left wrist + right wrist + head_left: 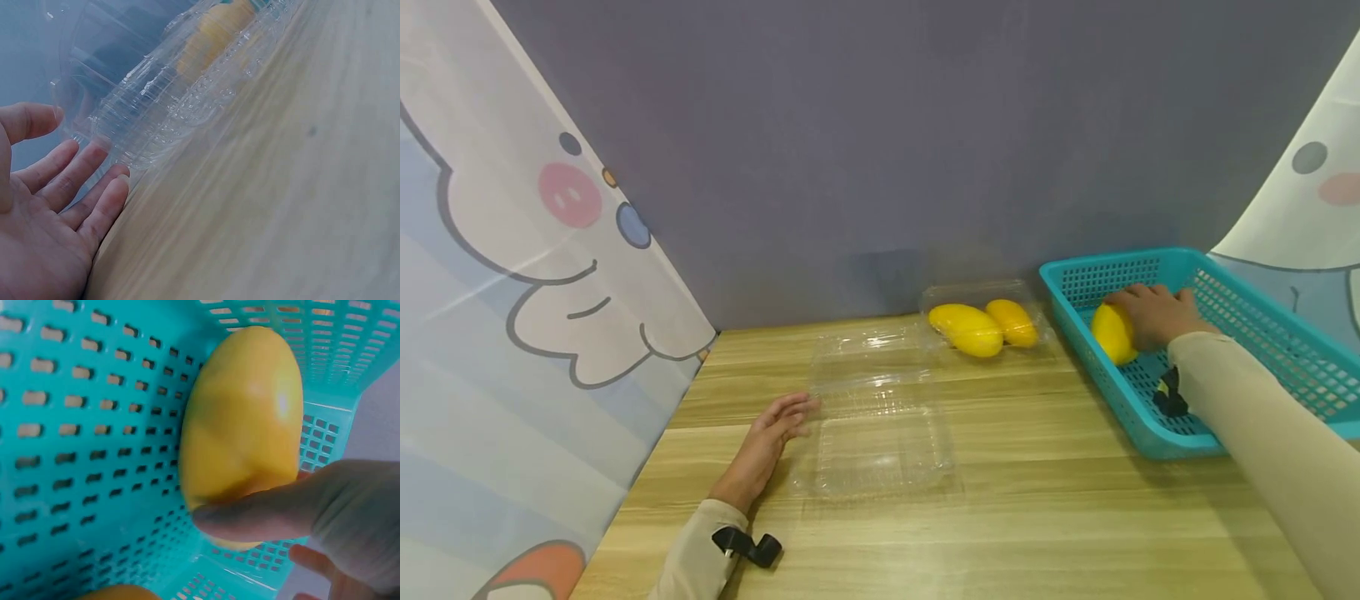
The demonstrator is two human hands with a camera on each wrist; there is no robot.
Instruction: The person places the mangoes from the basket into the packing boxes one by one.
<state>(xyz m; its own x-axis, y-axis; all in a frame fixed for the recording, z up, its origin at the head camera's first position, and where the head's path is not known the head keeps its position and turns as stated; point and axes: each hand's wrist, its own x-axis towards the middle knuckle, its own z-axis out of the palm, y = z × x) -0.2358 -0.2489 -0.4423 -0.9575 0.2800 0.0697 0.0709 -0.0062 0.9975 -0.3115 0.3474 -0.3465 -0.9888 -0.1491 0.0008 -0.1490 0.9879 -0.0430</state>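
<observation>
Grasping a yellow mango [1108,335] inside the teal basket [1108,383], the right hand [1161,317] lays its thumb across it; the left hand [770,435], unclenched, fingers loosely extended, is at the clear container's [880,450] edge.

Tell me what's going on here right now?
The person's right hand grips a yellow, oval mango inside the turquoise, slotted plastic basket. The left hand is at the left edge of an open, clear plastic clamshell box on the table, with no fruit in it. Behind, a second clear plastic box holds two yellow mangoes.
</observation>
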